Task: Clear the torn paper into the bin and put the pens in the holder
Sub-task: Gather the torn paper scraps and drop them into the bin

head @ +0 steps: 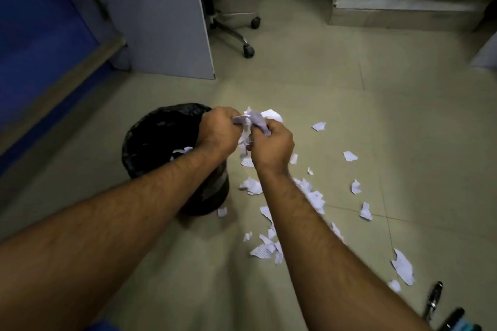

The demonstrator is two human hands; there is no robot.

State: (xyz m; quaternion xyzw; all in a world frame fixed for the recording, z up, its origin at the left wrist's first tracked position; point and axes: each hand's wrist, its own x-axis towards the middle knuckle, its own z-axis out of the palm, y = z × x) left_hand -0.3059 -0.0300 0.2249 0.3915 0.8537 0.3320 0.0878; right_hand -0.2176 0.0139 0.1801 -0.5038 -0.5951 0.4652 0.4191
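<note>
A bin (150,142) lined with a black bag stands on the floor, with a few white scraps inside. Both my hands meet just right of its rim, above the floor. My left hand (219,130) and my right hand (273,145) are both closed on a crumpled bunch of torn paper (254,122) held between them. Several torn paper pieces (314,199) lie scattered on the floor to the right of the bin and under my right arm. Pens (434,299) lie on the floor at the bottom right. No pen holder is in view.
A grey desk panel (166,21) stands behind the bin, with an office chair base and castors (248,50) beyond it. A blue wall (40,35) with a skirting ledge runs along the left. A low step or plinth (403,12) lies at the back right.
</note>
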